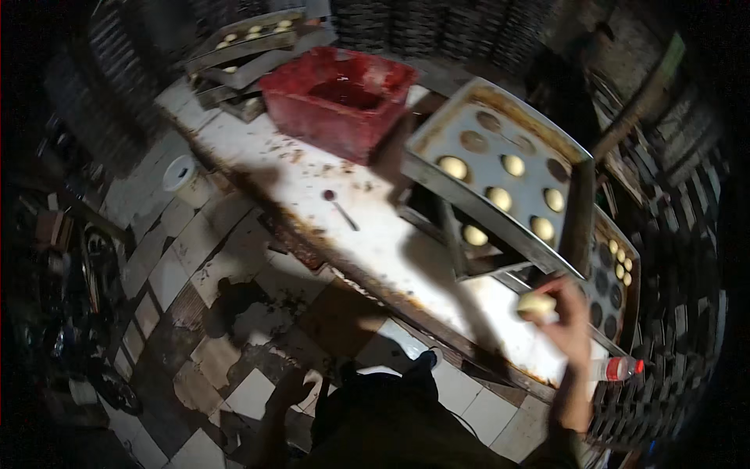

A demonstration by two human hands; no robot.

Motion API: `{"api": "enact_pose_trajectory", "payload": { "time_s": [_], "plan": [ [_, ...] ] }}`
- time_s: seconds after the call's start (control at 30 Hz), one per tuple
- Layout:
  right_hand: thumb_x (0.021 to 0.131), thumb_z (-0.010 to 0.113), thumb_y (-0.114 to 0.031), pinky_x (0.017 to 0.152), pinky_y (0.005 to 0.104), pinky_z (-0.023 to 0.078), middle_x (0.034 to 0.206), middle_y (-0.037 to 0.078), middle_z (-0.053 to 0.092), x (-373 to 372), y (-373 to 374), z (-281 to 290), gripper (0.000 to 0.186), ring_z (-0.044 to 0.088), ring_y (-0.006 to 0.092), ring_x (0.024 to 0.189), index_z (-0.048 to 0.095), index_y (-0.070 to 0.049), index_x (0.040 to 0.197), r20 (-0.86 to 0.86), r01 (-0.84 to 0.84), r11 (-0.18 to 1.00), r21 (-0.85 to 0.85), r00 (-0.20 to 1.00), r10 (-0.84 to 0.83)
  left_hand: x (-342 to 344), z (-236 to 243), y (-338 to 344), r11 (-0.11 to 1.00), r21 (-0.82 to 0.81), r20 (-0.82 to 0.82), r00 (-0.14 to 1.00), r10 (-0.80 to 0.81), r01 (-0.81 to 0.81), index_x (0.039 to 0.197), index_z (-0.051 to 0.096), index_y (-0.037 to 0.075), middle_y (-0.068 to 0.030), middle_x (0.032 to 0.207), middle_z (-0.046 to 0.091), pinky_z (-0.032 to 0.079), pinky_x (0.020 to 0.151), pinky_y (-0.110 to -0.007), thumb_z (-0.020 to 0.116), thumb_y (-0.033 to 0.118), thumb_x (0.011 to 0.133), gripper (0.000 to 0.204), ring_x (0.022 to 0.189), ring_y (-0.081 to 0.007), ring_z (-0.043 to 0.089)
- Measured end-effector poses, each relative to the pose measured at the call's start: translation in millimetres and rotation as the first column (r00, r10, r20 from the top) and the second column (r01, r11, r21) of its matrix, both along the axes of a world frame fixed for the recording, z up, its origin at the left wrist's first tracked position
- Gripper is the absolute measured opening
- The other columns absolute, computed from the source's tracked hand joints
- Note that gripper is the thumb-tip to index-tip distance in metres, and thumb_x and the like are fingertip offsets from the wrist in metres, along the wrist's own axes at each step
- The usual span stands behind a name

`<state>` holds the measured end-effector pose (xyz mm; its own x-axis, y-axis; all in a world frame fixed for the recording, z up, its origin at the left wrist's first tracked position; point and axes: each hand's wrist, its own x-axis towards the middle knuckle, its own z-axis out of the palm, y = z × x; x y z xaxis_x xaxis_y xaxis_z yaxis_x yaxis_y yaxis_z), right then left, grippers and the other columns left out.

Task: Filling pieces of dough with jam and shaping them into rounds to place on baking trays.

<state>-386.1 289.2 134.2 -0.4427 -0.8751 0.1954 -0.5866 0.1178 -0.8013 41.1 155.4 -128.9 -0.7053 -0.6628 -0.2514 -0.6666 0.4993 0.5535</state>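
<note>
My right hand point(562, 320) pinches a pale yellow round piece point(535, 305) at the white tabletop's right part. Just above it sits a metal tray point(578, 180) with pale yellow pieces point(512, 165) in some round hollows and other hollows bare, on top of more trays point(461, 266). Another tray point(631, 293) at the right holds small yellow pieces. My left hand point(291, 389) hangs low over the floor beside my body; its fingers are too dim and blurred to read.
A red tub point(336, 125), a spoon point(344, 213) and stacked trays point(234, 55) are on the table point(242, 156). A bottle point(617, 369) lies at its right end, a white bucket point(187, 180) stands left. Another person point(590, 51) is behind, among dark stacked slatted pieces.
</note>
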Motion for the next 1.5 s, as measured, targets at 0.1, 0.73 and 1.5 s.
{"api": "enact_pose_trajectory", "payload": {
  "time_s": [0.1, 0.73, 1.5],
  "plan": [
    [0.068, 0.075, -0.013, 0.073, 0.0380, 0.043, 0.091, 0.011, 0.054, 129.6, -89.2, -70.8, 0.036, 0.053, 0.0255, 0.082, 0.053, -0.003, 0.095, -0.169, -0.176, 0.957, -0.233, 0.976, 0.138, -56.2, 53.8, -27.8, 0.483, 0.874, -0.395, 0.662, 0.637, 0.057, 0.121, 0.049, 0.003, -0.0108, 0.100, 0.061, 0.048, 0.075, -0.031, 0.045, 0.035, 0.094, 0.043, 0.085, -0.0205, 0.059],
    [0.086, 0.051, -0.010, 0.069, 0.0420, 0.042, 0.099, 0.021, 0.050, 106.2, -365.4, -229.4, 0.016, 0.050, 0.0351, 0.082, 0.050, 0.000, 0.099, -0.428, 0.242, 0.954, 0.179, 0.892, -0.146, -133.5, 43.9, -270.2, 0.652, 0.758, -0.593, 0.432, 0.679, 0.016, 0.115, 0.052, -0.005, -0.0155, 0.114, 0.056, 0.046, 0.091, -0.033, 0.050, -0.001, 0.085, 0.031, 0.105, -0.0237, 0.055],
    [0.080, 0.054, -0.011, 0.072, 0.0433, 0.048, 0.086, 0.017, 0.064, -11.6, -648.1, -92.1, 0.014, 0.062, 0.0331, 0.085, 0.062, -0.003, 0.088, -0.111, -0.064, 0.262, 0.963, 0.791, 0.602, -166.0, 103.1, -526.2, -0.425, 0.792, 0.056, 0.641, 0.766, 0.439, 0.123, 0.045, -0.001, -0.0180, 0.122, 0.051, 0.035, 0.103, -0.040, 0.037, 0.034, 0.095, 0.046, 0.117, -0.0273, 0.047]
  ]
}}
